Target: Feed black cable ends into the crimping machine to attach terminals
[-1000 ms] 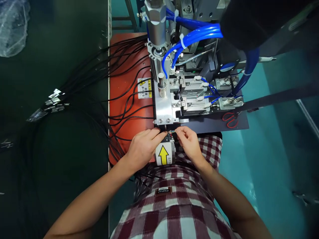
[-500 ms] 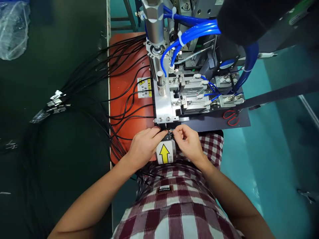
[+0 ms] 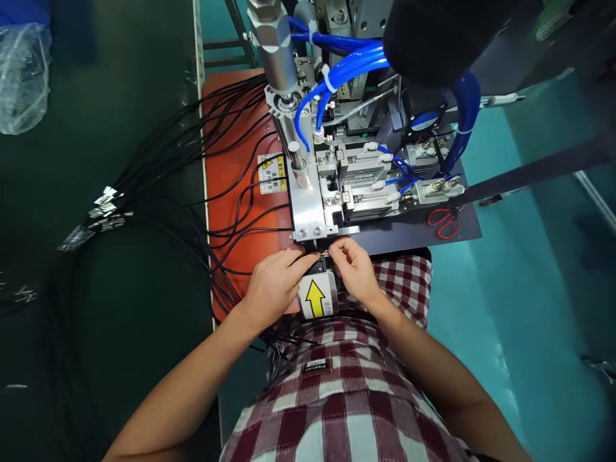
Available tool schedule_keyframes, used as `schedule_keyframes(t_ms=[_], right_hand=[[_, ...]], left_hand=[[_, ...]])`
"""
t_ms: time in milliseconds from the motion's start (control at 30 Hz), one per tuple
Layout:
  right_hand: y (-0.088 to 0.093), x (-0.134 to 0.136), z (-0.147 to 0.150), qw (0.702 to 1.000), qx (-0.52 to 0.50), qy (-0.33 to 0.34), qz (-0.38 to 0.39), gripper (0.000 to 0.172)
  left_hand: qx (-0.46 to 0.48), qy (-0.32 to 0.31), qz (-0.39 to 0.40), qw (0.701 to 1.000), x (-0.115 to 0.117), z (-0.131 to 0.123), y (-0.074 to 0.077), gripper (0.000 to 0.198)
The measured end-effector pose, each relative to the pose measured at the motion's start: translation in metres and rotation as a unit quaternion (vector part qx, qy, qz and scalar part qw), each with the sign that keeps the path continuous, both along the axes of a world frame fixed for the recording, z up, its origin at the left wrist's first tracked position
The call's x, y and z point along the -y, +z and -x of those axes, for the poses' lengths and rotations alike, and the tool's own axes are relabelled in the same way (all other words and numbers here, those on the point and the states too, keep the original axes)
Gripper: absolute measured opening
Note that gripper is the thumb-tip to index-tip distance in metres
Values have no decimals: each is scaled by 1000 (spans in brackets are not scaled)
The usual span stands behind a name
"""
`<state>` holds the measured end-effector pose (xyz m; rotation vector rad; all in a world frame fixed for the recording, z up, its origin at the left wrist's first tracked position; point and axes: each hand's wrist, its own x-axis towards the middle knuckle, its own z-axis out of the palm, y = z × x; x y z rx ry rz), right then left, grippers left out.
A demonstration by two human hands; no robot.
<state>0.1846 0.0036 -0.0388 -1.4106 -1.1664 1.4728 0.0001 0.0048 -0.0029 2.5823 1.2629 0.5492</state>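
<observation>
Both my hands meet at the front end of a metal machine (image 3: 308,212). My left hand (image 3: 276,282) is closed, thumb and forefinger together at a small slot; a black cable (image 3: 238,272) runs in under it from the left. My right hand (image 3: 356,269) pinches at the same spot from the right. Between the fingertips a bit of thin, light-coloured wire ends (image 3: 325,255) shows, too small to make out fully. Just below the fingers is a white plate with a yellow arrow (image 3: 316,298).
Several black cables (image 3: 231,96) run from the machine across the orange board (image 3: 245,147) to a bundle with silvery ends (image 3: 106,205) on the dark table. Blue air hoses (image 3: 356,61) arch overhead. Red-handled scissors (image 3: 443,222) lie on the dark plate at right.
The view has shifted slightly, so the machine appears a little farther left. Both hands stay at the slot, fingertips close together, with the right hand slightly nearer the left.
</observation>
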Motion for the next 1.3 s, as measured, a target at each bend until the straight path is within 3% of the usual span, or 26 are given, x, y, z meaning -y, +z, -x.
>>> schedule_keyframes(t_ms=[100,233,367,433,800,967,1100,1233,1300], right_hand=[[-1,0,3,999,-46,-11,21,28],[0,1,3,999,9,-29,-27,27],[-1,0,2,997,-64,-22,37,31],[-2,-2,1,995,-80,-8,51,35],[-4,-1,8,994,-95,-41,23,32],[-9,-4,8,988,-141,-43,54,37],[-12,-2,4,993,-108,-27,40,38],[-9,0,5,997,-64,-50,9,32],[-7,-2,7,992,-102,-60,34,30]], left_hand=[[12,-7,19,1000,-1,3,-3,31],[11,-6,9,1000,-1,1,-1,31],[-92,44,-46,994,7,-9,11,26],[-137,56,-35,988,12,-15,15,28],[-39,43,57,997,11,-20,4,36],[-41,55,45,997,11,-21,1,36],[-46,52,38,997,12,-21,0,36],[-60,50,43,996,12,-22,1,39],[-70,53,41,995,12,-24,0,40]])
